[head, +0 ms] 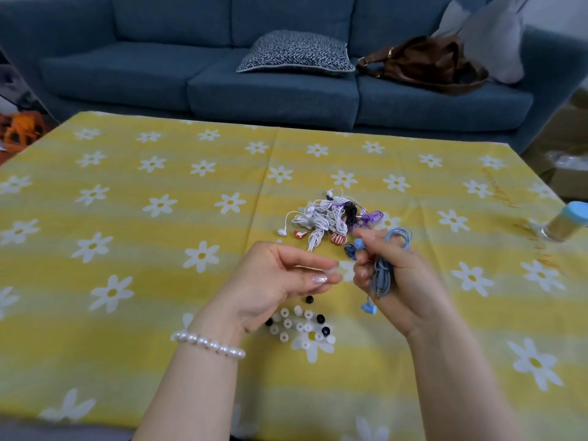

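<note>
At the far left edge, beyond the desk (133, 275), something orange (24, 128) sits on the floor, too blurred to identify. The desk is covered by a yellow cloth printed with white daisies. Behind it runs a blue sofa (159, 68).

The left hand (276, 281), with a pearl bracelet (206, 343) on its wrist, hovers above the near middle of the desk, palm turned up and inward. Its grip is narrow: thumb and fingertips (331, 276) meet in a pinch, pointing toward the other hand. Whether something small and pale sits between them I cannot tell.

Just below and right of that hand, a loose scatter of ear tips (300, 326) lies on the cloth, most clear or white, a few black.

Farther back, at the desk's centre, lies a tangle of earphones (321, 218): mostly white cables, with purple and black ones on its right side and red-and-white buds at its near edge. On the sofa above it rests a speckled cushion (296, 54).

The right hand (397, 288) is held just beside the left, fingers curled. Its grip is closed round the blue earphones (383, 278): the coiled cable loops out above the fist, one bud sticks up by the fingertips, and the other bud dangles below the palm, over the cloth.

On the sofa to the right sits a brown bag (423, 63). At the desk's right edge stands a jar with a blue lid (563, 224).
</note>
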Motion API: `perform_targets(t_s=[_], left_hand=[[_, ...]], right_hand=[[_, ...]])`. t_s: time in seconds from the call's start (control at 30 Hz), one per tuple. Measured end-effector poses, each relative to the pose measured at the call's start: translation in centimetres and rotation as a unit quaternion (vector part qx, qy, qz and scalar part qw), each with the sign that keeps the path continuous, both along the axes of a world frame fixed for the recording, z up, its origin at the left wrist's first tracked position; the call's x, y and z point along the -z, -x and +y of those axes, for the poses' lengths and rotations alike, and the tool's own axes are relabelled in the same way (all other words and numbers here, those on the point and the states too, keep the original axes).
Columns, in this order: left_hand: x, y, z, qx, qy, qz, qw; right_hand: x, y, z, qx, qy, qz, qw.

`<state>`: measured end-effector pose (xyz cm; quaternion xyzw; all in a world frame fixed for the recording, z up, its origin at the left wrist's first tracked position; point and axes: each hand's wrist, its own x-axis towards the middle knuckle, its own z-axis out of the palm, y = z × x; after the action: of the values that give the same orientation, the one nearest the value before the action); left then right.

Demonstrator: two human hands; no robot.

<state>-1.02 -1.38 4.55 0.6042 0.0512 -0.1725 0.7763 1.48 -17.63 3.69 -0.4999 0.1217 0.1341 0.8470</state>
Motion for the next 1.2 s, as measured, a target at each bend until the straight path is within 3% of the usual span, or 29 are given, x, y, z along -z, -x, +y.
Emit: perform_targets(t_s=[0.17, 0.57, 1.2], left_hand=[[-0.6, -0.5, -0.6, -0.010, 0.043, -0.003, 0.999], [0.0, -1.0, -0.7, -0.041, 0.033, -0.031, 0.998], [0.8, -2.0, -1.1, -0.132, 0.014, -0.042, 0.990]], right_hand=[[-0.4, 0.5, -0.2, -0.015, -0.014, -0.014, 1.000], [-0.1, 0.4, 1.1, -0.059, -0.003, -0.057, 0.997], [0.3, 0.0, 1.6, -0.023, 0.059, -0.092, 0.994]])
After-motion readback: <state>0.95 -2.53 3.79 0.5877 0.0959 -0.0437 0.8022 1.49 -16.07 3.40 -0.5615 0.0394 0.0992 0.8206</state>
